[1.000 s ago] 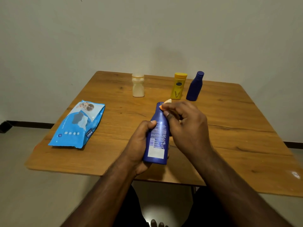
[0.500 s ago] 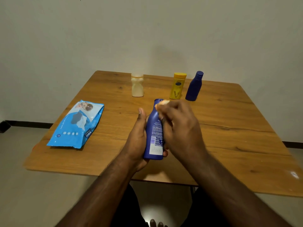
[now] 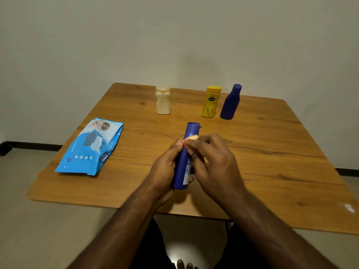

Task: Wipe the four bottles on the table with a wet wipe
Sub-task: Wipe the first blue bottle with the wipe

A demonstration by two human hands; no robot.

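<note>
My left hand (image 3: 164, 167) grips a tall blue bottle (image 3: 185, 162) above the near middle of the wooden table (image 3: 272, 171), its cap pointing away from me. My right hand (image 3: 213, 164) pinches a small pale wet wipe (image 3: 191, 137) against the bottle's upper right side. At the far side of the table stand a cream bottle (image 3: 163, 100), a yellow bottle (image 3: 210, 101) and a smaller dark blue bottle (image 3: 231, 102), all upright and untouched.
A light blue pack of wet wipes (image 3: 91, 147) lies flat on the left part of the table. A plain wall rises behind the table's far edge. My legs and toes show below the near edge.
The bottle has turned in my left hand, so its label now faces right and shows less. My right hand with the wipe has slid down from the cap end along the bottle.
</note>
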